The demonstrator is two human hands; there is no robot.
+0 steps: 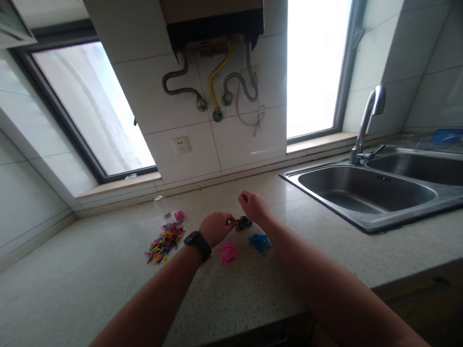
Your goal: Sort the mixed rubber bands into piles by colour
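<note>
My left hand, with a black watch on its wrist, reaches to a small dark pile that looks like black rubber bands. Its thumb and index finger are pinched at the pile's left edge; anything between them is too small to make out. Just beyond the pile, my right hand is raised with its fingers curled closed, their contents hidden. Nearer to me lie a pink pile and a blue pile of similar bands. Left of my left wrist spreads a larger heap of mixed-colour bands.
Behind the mixed heap are a clear plastic cup-like container and a small pink object. A steel double sink with a faucet is set into the speckled countertop at right. Pipes hang from a wall unit.
</note>
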